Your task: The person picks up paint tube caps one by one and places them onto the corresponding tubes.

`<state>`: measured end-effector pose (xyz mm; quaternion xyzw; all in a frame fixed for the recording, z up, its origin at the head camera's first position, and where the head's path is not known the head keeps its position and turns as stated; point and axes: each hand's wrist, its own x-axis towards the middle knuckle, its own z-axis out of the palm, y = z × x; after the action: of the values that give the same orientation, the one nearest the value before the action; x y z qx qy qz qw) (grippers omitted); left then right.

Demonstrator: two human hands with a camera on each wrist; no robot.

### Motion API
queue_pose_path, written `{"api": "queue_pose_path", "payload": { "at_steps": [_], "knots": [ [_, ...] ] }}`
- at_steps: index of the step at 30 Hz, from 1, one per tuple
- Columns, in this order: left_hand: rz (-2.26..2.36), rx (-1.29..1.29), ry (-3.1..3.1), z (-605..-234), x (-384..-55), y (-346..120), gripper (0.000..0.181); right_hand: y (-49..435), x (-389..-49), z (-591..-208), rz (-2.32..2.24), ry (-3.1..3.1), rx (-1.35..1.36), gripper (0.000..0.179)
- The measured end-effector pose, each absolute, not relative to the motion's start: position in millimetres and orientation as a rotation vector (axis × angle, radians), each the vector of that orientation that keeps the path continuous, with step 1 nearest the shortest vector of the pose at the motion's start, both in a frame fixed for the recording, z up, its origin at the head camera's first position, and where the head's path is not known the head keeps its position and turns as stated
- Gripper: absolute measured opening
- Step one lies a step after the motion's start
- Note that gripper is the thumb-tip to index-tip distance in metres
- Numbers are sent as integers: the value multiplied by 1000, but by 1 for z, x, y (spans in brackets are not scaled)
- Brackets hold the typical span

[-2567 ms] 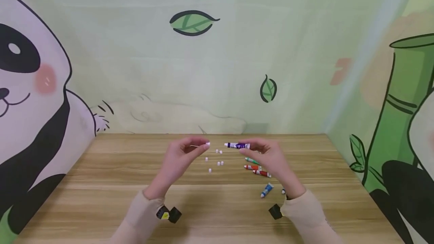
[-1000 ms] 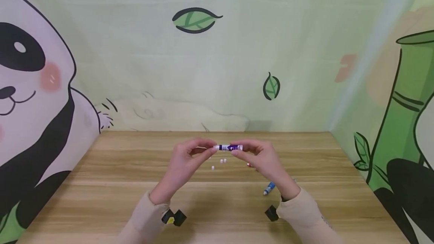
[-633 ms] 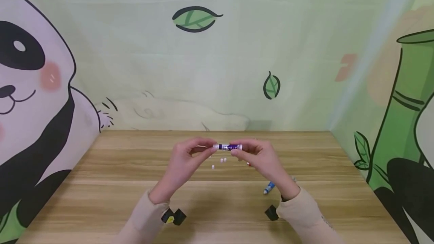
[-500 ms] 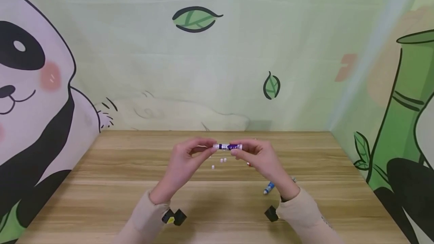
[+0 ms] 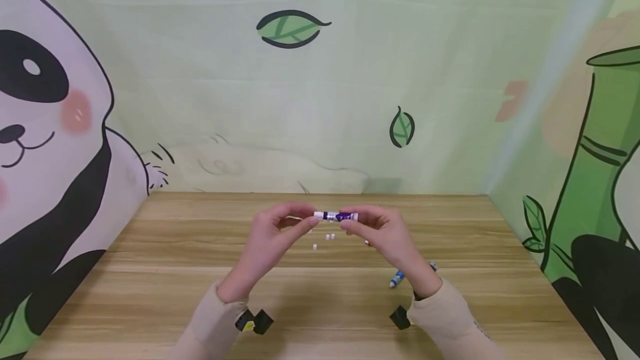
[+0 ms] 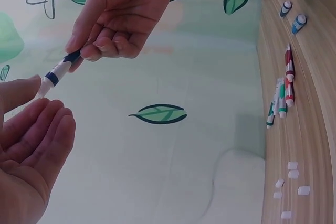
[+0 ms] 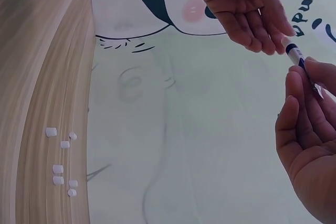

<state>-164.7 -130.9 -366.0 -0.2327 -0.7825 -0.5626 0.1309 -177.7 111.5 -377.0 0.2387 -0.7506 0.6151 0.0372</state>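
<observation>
A small purple and white paint tube (image 5: 345, 216) is held level above the table, spanning both hands. My right hand (image 5: 387, 233) pinches its purple body between thumb and fingers. At the tube's other end, my left hand (image 5: 272, 240) has thumb and fingertips on the white cap (image 6: 43, 88). In the right wrist view the tube (image 7: 297, 56) runs from the right fingers up to the left fingertips. Loose white caps (image 5: 330, 236) lie on the table below and beyond the hands.
On the wooden table (image 5: 200, 271), a blue tube (image 5: 397, 278) lies near the right wrist. The left wrist view shows a dark blue tube (image 6: 285, 8), red tubes (image 6: 290, 64) and green tubes (image 6: 282, 98). A printed cloth backdrop (image 5: 325, 99) rises behind the table.
Earlier the left hand held a white cap apart from the purple tube; the hands then came together, cap against tube end. Just now the left fingertips have shifted slightly left, showing more of the cap.
</observation>
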Motion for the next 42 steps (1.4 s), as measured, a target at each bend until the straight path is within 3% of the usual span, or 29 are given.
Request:
{"api": "queue_pose_path", "payload": {
  "at_steps": [19, 28, 35, 42],
  "knots": [
    [-1598, -674, -2352, -363, -160, -130, 22, 112, -176, -376, 1916, -2309, 727, 21],
    [-1537, -662, -2401, -363, -159, -130, 16, 110, -175, -377, 1926, -2312, 758, 22],
    [-1589, -718, -2357, -363, -159, -130, 37, 111, -175, -378, 1898, -2302, 780, 22],
    [-1518, -719, -2389, -361, -160, -132, 21, 111, -174, -376, 1889, -2304, 772, 22]
  ]
}}
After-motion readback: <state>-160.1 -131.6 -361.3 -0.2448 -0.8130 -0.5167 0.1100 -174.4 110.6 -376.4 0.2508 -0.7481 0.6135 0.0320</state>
